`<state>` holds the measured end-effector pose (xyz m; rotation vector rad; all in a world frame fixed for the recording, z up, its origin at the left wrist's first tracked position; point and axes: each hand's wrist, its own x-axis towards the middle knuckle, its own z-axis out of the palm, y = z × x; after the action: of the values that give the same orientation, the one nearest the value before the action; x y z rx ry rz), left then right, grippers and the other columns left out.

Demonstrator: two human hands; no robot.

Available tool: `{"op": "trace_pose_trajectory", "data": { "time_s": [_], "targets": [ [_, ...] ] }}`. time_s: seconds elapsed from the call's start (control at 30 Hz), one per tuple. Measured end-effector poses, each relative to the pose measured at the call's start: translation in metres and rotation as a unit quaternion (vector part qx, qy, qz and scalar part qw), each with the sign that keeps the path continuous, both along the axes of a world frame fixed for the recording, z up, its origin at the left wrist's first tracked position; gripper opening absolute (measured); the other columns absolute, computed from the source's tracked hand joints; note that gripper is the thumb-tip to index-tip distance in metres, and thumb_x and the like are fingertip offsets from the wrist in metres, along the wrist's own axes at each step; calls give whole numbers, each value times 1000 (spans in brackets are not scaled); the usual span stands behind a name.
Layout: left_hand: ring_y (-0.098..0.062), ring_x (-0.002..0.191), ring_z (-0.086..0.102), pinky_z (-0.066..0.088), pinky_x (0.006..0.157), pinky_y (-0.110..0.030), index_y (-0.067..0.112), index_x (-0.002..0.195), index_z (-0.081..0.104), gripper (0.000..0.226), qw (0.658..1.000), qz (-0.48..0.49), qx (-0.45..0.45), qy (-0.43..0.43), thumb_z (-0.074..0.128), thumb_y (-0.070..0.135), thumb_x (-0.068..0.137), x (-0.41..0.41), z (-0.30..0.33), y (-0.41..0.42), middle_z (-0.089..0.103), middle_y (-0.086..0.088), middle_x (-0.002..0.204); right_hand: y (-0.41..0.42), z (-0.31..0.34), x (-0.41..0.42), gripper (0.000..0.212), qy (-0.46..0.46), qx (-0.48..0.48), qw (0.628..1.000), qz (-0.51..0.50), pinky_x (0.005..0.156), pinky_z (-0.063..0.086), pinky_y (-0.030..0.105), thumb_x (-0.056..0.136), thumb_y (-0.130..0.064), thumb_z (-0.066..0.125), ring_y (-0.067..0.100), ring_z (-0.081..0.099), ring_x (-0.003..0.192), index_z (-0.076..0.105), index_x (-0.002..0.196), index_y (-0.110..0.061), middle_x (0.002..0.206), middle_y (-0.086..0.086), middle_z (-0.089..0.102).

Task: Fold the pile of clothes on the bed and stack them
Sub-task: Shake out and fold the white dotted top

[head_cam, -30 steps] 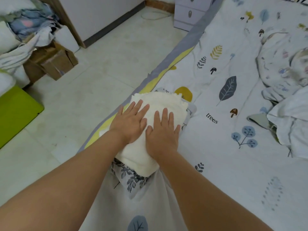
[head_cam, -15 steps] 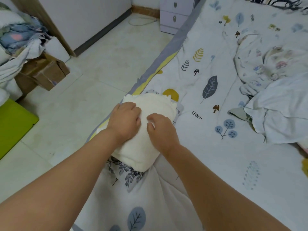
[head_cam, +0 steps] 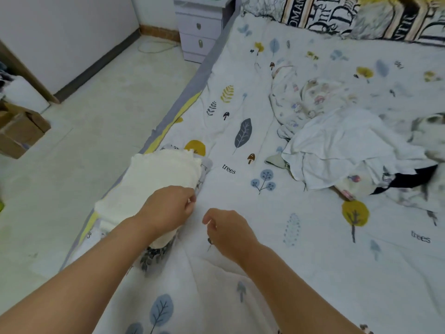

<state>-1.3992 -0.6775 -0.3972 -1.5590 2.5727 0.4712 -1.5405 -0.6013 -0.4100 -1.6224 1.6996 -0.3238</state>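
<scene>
A folded cream garment (head_cam: 156,186) is seen left of centre, partly overlapped by the loosely curled left hand (head_cam: 168,208); the right hand (head_cam: 228,231), curled and empty, is placed just beside it.

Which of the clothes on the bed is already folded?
The cream garment at the bed's left edge, by the left hand. It lies as a neat folded block; the white garment and others to the right lie crumpled.
</scene>
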Motion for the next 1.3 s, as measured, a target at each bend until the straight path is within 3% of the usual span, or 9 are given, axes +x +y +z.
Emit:
{"op": "trace_pose_trajectory", "data": {
  "time_s": [0.13,0.33,0.5,0.7,0.8,0.97,1.13,1.3],
  "targets": [
    [-14,76,48,37,65,-26,17,98,62,19,999,-35,24,0,45,22,92,-39,5,16,59,4,83,23,12,-40,30,29,15,999,-28,83,44,31,92,-10,37,25,56,100,60,110,-16,109,9,64],
    [-12,77,47,33,65,-24,18,103,60,22,993,-103,48,-11,41,25,94,-103,15,38,49,9,74,58,26,-102,28,48,39,994,-91,76,41,26,92,-13,39,21,55,95,61,109,-18,111,6,62],
    [-15,84,52,38,69,-25,20,102,60,21,988,-136,69,-1,41,26,94,-158,25,53,59,5,89,83,38,-159,28,64,66,984,-154,74,40,26,90,-14,40,23,57,98,61,107,-20,112,6,61],
    [-12,74,43,32,59,-24,18,104,58,22,983,-169,72,6,39,24,95,-226,35,66,39,12,65,102,49,-228,27,96,59,974,-197,67,31,22,92,-15,39,16,51,85,60,110,-17,109,3,62],
    [-12,75,44,29,50,-19,16,104,59,23,982,-172,78,11,39,23,95,-259,36,65,47,9,73,108,50,-264,26,98,61,970,-213,67,31,23,93,-16,41,14,45,82,59,111,-16,103,4,60],
    [-13,80,46,34,68,-25,16,103,59,22,985,-157,75,21,38,22,95,-317,30,57,55,3,90,103,45,-328,24,119,70,963,-233,66,32,23,92,-14,40,16,47,82,60,106,-14,105,5,63],
    [-17,86,54,35,68,-23,15,106,60,24,990,-121,68,24,40,24,95,-368,19,43,64,-3,105,84,38,-385,25,124,64,960,-243,68,36,24,92,-11,39,16,49,83,60,107,-14,102,4,61],
    [-18,87,56,34,66,-22,16,105,61,23,995,-80,53,27,41,22,94,-405,6,19,64,-4,105,48,24,-435,23,135,47,963,-227,66,36,24,93,-10,38,16,50,84,59,100,-11,104,6,63]
  ]
}}
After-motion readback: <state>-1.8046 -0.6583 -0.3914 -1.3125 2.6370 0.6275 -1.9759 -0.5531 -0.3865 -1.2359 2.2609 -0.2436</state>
